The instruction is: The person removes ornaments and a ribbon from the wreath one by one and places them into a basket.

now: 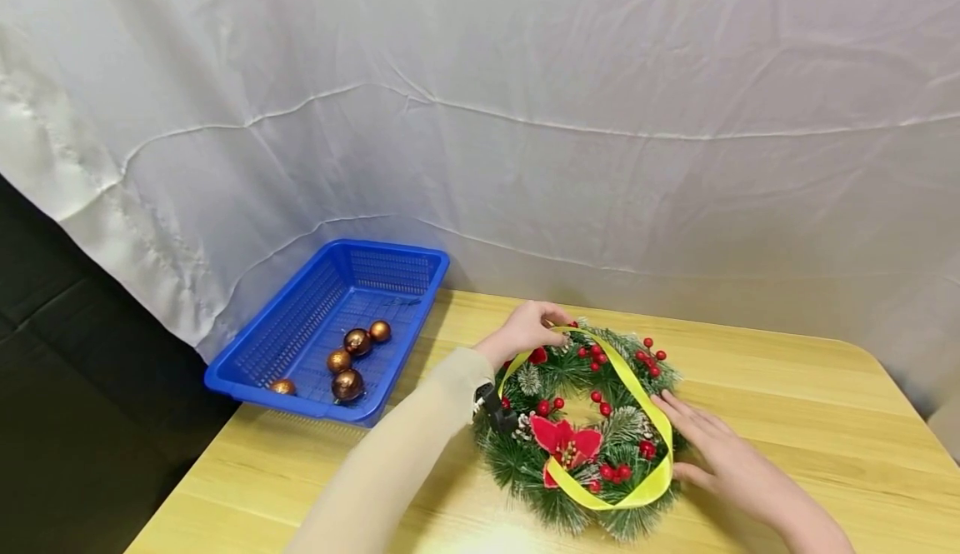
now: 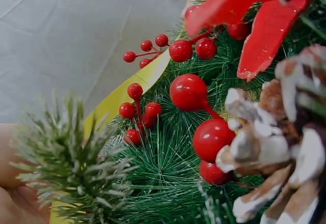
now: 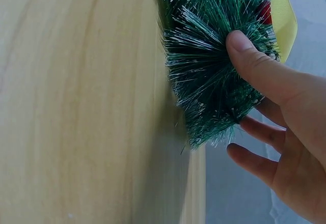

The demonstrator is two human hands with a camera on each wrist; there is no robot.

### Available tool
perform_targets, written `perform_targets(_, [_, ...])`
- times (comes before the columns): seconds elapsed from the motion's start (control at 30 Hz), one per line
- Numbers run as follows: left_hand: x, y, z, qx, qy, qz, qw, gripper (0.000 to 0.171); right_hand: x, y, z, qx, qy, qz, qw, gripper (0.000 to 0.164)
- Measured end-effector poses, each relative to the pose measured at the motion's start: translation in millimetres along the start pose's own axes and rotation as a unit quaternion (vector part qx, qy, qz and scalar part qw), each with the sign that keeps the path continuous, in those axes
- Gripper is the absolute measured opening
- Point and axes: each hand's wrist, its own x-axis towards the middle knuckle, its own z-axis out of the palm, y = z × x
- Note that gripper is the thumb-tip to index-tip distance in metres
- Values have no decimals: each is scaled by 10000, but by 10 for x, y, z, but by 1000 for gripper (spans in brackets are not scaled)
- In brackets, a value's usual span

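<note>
A green Christmas wreath [image 1: 517, 462] lies flat on the table, trimmed with red berries, frosted tips, pinecones [image 2: 275, 147] and a red poinsettia [image 1: 562, 441]. Over it runs a loop of yellow ribbon [image 1: 660, 479]. At the wreath's far left, my left hand [image 1: 528, 326] pinches the ribbon between thumb and fingers; greenery partly hides that hand [image 2: 18, 203] in the left wrist view. My right hand [image 1: 716, 450] rests against the wreath's right side, fingers extended beside the ribbon. In the right wrist view its thumb [image 3: 244, 48] touches the green needles.
A blue plastic basket [image 1: 262, 346] stands on the left of the wooden table [image 1: 825, 421]. Several bronze and copper-coloured baubles [image 1: 347, 385] lie in it. A pale curtain [image 1: 600, 162] hangs behind the table, and a dark surface [image 1: 67, 387] lies at far left.
</note>
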Motion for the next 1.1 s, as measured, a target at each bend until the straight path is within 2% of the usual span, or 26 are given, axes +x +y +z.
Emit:
perform_targets(0.2, [-23, 44, -11, -60, 45, 0, 10000, 24, 3, -6, 1, 2, -23, 8, 10000, 80])
perform_targets(0.37, [-42, 45, -28, -393, 129, 60, 9991, 18, 6, -8, -5, 54, -19, -5, 10000, 80])
perform_targets(0.5, [-65, 66, -55, -850, 257, 48, 9960, 15, 7, -7, -9, 69, -33, -10, 10000, 81])
perform_targets(0.6, [-90, 93, -77, -1489, 324, -98, 9883, 13, 2, -9, -9, 65, 3, -27, 10000, 81])
perform_targets(0.73, [-125, 119, -111, -2334, 478, -273, 9708, 14, -6, -13, -4, 63, 42, -39, 10000, 80])
perform_targets(0.83, [-161, 122, -148, -2712, 626, -265, 9601, 17, -9, -13, -2, 89, 8, -4, 10000, 81])
perform_targets(1.0, [-231, 107, -217, -3106, 811, -227, 9468, 20, -10, -8, -1, 57, -53, 4, 10000, 84])
perform_targets(1.1, [-279, 99, -264, -3388, 986, -277, 9353, 19, -9, -6, 2, -34, -34, -15, 10000, 84])
